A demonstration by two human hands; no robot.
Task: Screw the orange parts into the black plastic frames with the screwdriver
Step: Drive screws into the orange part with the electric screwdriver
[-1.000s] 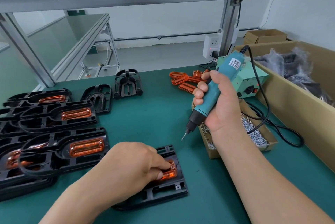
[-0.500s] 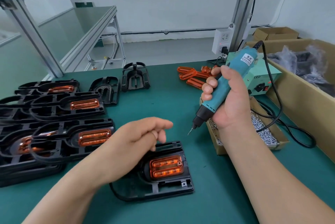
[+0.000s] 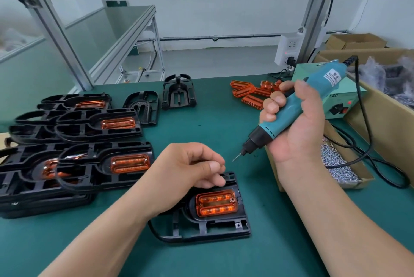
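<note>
A black plastic frame lies on the green mat in front of me with an orange part seated in it. My left hand hovers over the frame's far edge, thumb and fingertips curled together; I see nothing between them. My right hand grips the teal electric screwdriver, tilted, with its bit tip in the air just right of my left fingers and above the mat.
Finished frames with orange parts are stacked at the left. Two bare black frames and loose orange parts lie further back. A cardboard tray of screws, the screwdriver's power unit and a large carton stand at the right.
My left hand lifted off the orange part, uncovering it, and now hovers with fingertips pinched together. The screwdriver stayed raised, its tip close to my left fingers.
</note>
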